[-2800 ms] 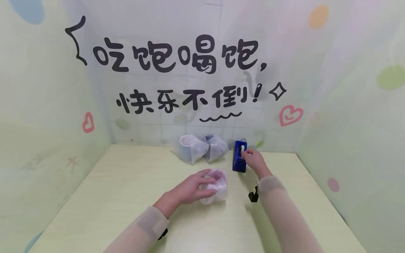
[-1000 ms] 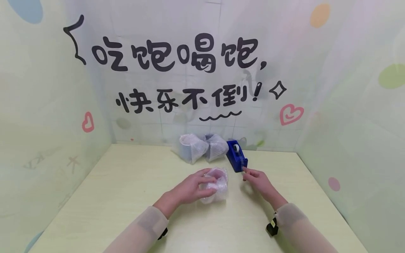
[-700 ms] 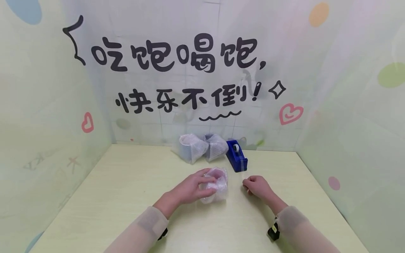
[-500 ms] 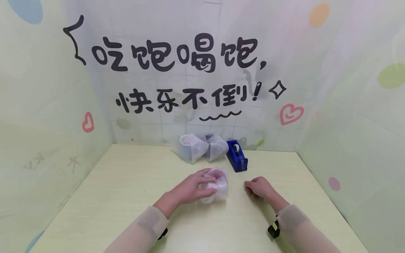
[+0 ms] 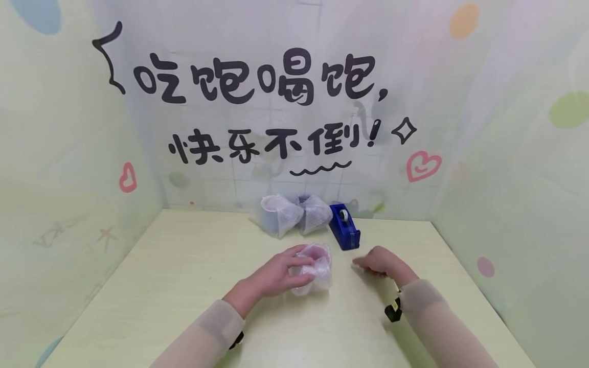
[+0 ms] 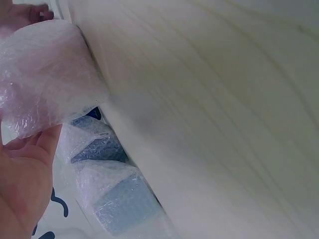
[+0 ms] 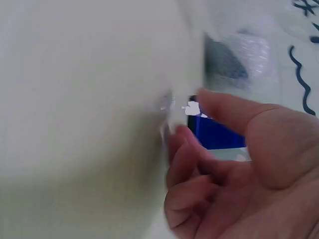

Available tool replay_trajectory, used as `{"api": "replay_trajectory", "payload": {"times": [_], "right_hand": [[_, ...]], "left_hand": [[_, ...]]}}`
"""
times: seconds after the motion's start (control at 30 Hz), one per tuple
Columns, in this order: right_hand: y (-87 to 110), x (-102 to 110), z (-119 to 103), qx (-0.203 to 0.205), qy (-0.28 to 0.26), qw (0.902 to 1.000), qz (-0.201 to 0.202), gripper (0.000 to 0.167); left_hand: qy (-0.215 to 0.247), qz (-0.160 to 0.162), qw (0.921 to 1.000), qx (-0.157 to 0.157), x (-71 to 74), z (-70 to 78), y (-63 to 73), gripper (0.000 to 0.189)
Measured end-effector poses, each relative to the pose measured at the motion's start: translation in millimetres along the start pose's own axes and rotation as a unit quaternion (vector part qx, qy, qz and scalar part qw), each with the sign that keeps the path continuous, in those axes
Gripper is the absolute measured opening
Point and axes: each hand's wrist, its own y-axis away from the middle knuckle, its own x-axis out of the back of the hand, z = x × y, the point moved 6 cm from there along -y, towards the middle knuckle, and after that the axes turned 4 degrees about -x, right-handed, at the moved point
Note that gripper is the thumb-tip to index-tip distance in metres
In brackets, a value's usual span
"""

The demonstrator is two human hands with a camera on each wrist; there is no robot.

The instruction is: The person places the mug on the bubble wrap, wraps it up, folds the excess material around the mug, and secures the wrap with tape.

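My left hand grips a pink cup-like item in bubble wrap, fingers over its near side and top. In the left wrist view the wrapped pink item looks rounded and translucent. Right of it, just above the table, is my right hand, with other fingers curled in. A small clear strip of tape shows blurred at its thumb and index fingertips, which stand a little apart in the right wrist view. Just beyond sits a blue tape dispenser with a white-cored roll.
At the back of the table two more bubble-wrapped items stand side by side, a light blue one and a dark blue one. The dispenser is right beside them. A printed wall closes off the back.
My right hand turned the dispenser, drew tape out toward me and tore it free. Since then it has tilted, fingertips pointing left. The left hand has stayed on the wrapped pink item.
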Motion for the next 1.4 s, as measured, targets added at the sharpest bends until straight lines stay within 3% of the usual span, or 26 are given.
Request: {"api": "replay_trajectory", "payload": {"times": [0.07, 0.2, 0.37, 0.53, 0.67, 0.93, 1.03, 1.27, 1.4], "right_hand": [[-7.1, 5.7, -6.7, 0.01, -0.071, 0.9969, 0.034, 0.044], [-19.2, 5.6, -15.0, 0.02, -0.193, 0.978, 0.076, 0.055], [-28.8, -3.2, -15.6, 0.015, -0.292, 0.9506, 0.103, 0.042], [-24.2, -9.3, -21.3, 0.045, -0.299, 0.94, 0.158, 0.036], [-17.9, -18.4, -27.2, 0.049, -0.311, 0.9319, 0.18, 0.036], [-19.7, -30.0, -34.5, 0.056, -0.381, 0.9085, 0.162, 0.037], [-21.6, -30.5, -35.2, 0.055, -0.394, 0.9039, 0.156, 0.034], [-22.1, -29.6, -38.2, 0.053, -0.355, 0.9179, 0.169, 0.027], [-22.9, -31.0, -36.6, 0.056, -0.364, 0.913, 0.176, 0.03]], "left_hand": [[-0.001, 0.002, 1.0, -0.004, 0.0, 0.3, 0.0, 0.043], [0.003, 0.006, 1.0, -0.005, -0.5, 0.8, 0.5, 0.043], [0.001, 0.004, 1.0, -0.006, -1.4, 0.1, 0.0, 0.044], [-0.003, 0.0, 1.0, 0.0, -0.7, -1.5, -1.0, 0.043], [-0.001, -0.003, 1.0, 0.004, -0.1, -1.1, -0.9, 0.044], [-0.001, 0.001, 1.0, 0.001, -1.7, 0.8, -0.6, 0.042], [0.0, 0.002, 1.0, 0.0, -1.8, 0.2, 0.2, 0.042], [0.0, 0.001, 1.0, 0.006, -0.8, -0.7, 0.4, 0.043], [-0.002, 0.0, 1.0, 0.006, -1.0, -0.9, 0.0, 0.043]]}}
